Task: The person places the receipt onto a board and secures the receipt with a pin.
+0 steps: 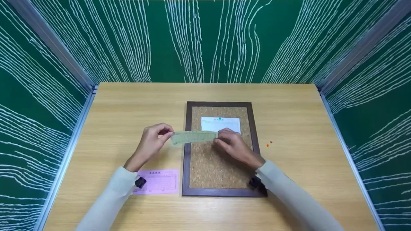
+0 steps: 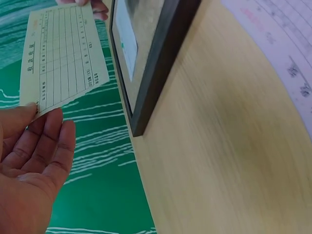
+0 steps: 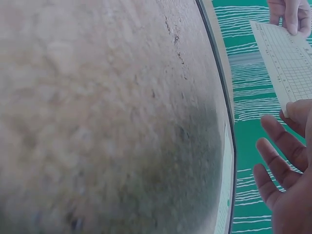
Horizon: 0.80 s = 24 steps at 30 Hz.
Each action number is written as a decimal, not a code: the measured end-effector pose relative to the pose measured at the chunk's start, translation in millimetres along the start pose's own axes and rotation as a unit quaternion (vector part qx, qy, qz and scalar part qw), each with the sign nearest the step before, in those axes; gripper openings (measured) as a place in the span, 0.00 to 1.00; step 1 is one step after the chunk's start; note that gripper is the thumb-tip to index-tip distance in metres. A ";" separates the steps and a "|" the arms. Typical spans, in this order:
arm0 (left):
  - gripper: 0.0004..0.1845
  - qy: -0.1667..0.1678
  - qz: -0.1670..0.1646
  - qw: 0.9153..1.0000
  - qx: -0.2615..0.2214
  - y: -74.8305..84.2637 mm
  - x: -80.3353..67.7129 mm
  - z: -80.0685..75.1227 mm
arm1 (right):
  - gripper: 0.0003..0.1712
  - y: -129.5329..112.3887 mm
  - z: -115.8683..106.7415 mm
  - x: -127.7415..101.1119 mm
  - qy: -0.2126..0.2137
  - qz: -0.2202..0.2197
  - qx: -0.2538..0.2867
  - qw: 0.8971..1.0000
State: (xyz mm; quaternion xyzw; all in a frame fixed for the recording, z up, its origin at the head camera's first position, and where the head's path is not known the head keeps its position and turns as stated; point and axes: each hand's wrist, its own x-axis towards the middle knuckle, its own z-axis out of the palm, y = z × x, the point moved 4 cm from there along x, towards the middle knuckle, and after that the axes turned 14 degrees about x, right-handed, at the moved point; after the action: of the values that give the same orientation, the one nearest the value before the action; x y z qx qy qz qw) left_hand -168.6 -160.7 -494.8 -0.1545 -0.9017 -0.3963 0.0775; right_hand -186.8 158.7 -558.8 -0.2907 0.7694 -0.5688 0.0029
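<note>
Between both hands a pale green printed form [image 1: 194, 137] is held up over the cork board [image 1: 221, 166]. My left hand [image 1: 153, 141] pinches its left end between thumb and forefinger, the other fingers loosely bent in the left wrist view. At the opposite end my right hand [image 1: 235, 145] pinches the form the same way, seen also in the right wrist view, where the ruled lines on the green form [image 3: 287, 63] show. Behind the right hand, a white form [image 1: 221, 123] is fixed to the upper part of the board by a green pushpin [image 1: 220, 118].
A pink form [image 1: 162, 182] lies on the wooden table [image 1: 135, 106] left of the board, partly under the left forearm. Two small orange pieces [image 1: 267, 145] sit right of the board's dark frame [image 1: 221, 192]. Green walls with white lines [image 1: 157, 41] enclose the table.
</note>
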 end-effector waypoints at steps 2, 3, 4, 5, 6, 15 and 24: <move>0.04 0.002 0.012 1.000 0.000 4.0 2.6 2.5 | 0.06 -1.8 -4.9 -4.2 0.001 0.006 0.005 1.000; 0.04 0.004 0.018 1.000 -0.001 6.2 4.1 3.8 | 0.06 -2.6 -7.2 -6.3 0.003 0.007 0.008 1.000; 0.04 0.005 0.024 1.000 0.000 7.9 5.4 5.1 | 0.06 -3.5 -9.4 -8.5 0.005 0.009 0.013 1.000; 0.04 0.006 0.029 1.000 0.001 9.6 6.5 6.5 | 0.06 -4.6 -11.5 -10.8 0.007 0.011 0.017 1.000; 0.04 0.005 0.033 0.999 0.000 11.1 7.6 8.0 | 0.06 -5.3 -13.2 -13.2 0.008 0.013 0.021 1.000; 0.04 -0.004 0.045 0.999 -0.006 17.3 11.9 23.5 | 0.06 -9.9 -23.7 -32.9 0.023 -0.017 0.032 0.999; 0.04 0.005 0.045 0.999 -0.023 23.4 16.9 37.6 | 0.06 -9.2 -30.8 -48.2 0.032 0.017 0.055 0.998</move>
State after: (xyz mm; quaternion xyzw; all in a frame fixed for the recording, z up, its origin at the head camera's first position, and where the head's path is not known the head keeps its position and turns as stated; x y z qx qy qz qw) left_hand -177.2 -114.3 -499.6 -0.1951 -0.8841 -0.4136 0.0965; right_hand -152.9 205.6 -555.6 -0.2587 0.7417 -0.6188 0.0039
